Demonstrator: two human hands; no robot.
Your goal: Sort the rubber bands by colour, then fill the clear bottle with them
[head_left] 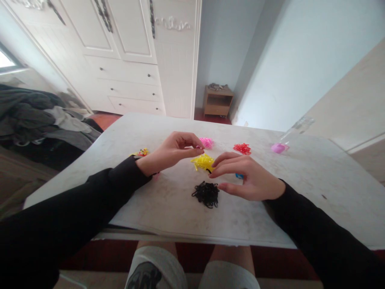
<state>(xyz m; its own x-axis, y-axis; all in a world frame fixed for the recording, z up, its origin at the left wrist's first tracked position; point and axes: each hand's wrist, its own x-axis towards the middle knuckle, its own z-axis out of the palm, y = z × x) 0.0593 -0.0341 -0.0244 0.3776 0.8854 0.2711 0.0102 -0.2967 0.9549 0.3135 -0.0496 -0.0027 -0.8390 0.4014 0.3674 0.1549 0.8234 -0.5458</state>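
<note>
My left hand is closed in a pinch above the table, with a small pinkish band between thumb and forefinger. My right hand has its thumb and fingers apart, beside a pile of black rubber bands. A single black band shows at its fingertips; whether it touches them I cannot tell. Between the hands lies a heap of yellow rubber bands. Pink rubber bands sit just beyond my left fingertips. A blue bit is mostly hidden behind my right hand.
Red rubber bands and a bright pink-purple bundle lie farther right on the white table, near a clear container. A small multicoloured bunch lies by my left wrist. Clothes are heaped at left; a wardrobe stands behind.
</note>
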